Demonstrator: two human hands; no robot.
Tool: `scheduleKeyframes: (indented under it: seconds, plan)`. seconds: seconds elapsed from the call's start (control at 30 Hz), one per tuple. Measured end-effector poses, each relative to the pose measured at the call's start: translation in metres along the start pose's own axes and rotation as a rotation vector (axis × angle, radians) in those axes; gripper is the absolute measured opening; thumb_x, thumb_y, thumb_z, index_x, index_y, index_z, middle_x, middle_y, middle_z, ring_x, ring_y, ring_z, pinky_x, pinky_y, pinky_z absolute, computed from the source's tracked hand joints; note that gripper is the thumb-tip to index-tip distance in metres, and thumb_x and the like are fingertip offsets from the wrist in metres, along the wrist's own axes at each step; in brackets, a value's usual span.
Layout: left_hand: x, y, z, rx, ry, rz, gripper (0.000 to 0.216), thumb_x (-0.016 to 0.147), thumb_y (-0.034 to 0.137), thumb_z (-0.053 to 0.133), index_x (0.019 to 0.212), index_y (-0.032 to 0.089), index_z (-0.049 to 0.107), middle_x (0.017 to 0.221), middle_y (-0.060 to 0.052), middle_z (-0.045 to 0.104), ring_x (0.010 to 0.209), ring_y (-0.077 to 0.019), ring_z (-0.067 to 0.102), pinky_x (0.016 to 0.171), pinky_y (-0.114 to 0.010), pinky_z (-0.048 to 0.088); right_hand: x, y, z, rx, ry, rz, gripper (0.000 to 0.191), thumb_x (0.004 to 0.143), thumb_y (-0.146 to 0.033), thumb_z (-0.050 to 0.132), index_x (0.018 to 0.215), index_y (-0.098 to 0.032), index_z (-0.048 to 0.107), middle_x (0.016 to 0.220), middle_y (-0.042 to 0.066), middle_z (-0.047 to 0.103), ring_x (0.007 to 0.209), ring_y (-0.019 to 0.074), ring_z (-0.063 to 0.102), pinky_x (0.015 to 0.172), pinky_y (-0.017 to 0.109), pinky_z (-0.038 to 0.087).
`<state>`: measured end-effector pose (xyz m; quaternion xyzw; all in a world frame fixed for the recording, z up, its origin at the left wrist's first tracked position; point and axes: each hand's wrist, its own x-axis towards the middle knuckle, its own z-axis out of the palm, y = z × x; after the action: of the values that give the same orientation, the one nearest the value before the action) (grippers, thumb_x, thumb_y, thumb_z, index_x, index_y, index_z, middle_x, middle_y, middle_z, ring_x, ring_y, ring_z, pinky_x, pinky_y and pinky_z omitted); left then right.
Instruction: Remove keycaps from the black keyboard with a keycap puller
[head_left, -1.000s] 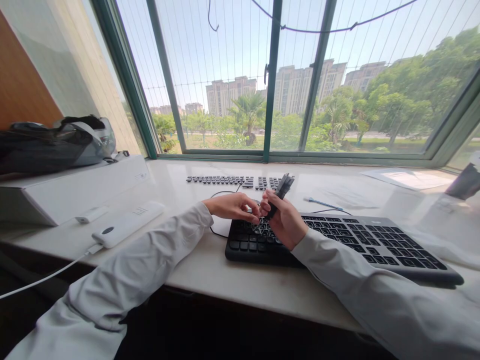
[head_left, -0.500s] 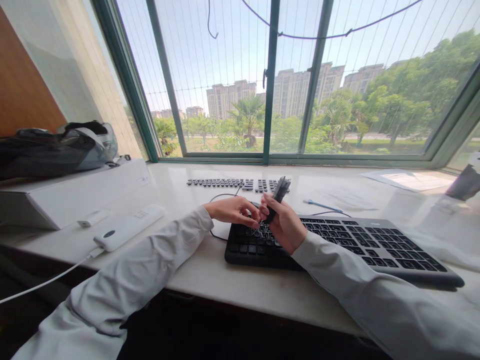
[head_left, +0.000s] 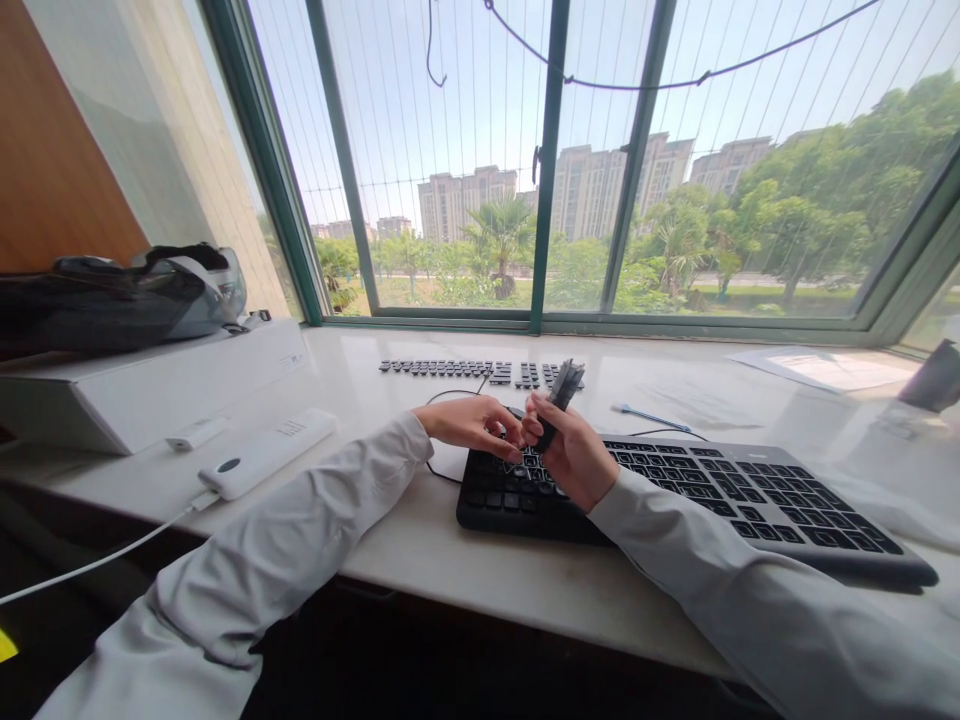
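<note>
Right hand (head_left: 576, 452) clamps long black object (head_left: 564, 388); grip of left hand (head_left: 474, 423) I cannot tell; better keep wide black keyboard (head_left: 765, 478) steady

Wide black plastic keyboard (head_left: 712, 480) on glossy white tabletop (head_left: 420, 545). Left hand (head_left: 472, 422) over keyboard's left end, fingers bent down; fingertip contents unclear. Right hand (head_left: 576, 452) just beside, gripping narrow dark upright bundle (head_left: 564, 388). Far: rows of small black keycaps (head_left: 442, 368). Right of these: slim blue stick-shaped tool (head_left: 652, 416). Left: long white plastic bar (head_left: 270, 455) with white cable (head_left: 105, 560), near white box (head_left: 187, 385).
</note>
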<state>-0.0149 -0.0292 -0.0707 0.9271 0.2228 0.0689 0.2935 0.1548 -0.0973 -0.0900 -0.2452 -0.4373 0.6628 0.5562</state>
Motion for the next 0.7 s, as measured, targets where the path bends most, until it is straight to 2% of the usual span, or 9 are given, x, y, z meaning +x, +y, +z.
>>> scheduleKeyframes:
  seconds: [0.7]
  plan:
    - [-0.0001,-0.0017,0.0013,-0.060,0.015,0.017,0.038,0.083,0.049,0.064,0.083,0.011,0.067,0.074,-0.001,0.055,0.068,-0.0112,0.045,0.061,-0.023,0.032,-0.0029,-0.0023,0.0013,0.008,-0.021,-0.003,0.044,0.062,-0.049,0.082,0.071,-0.020,0.050,0.058,-0.006,0.038,0.057,0.0112,0.038,0.055,0.025,0.036]
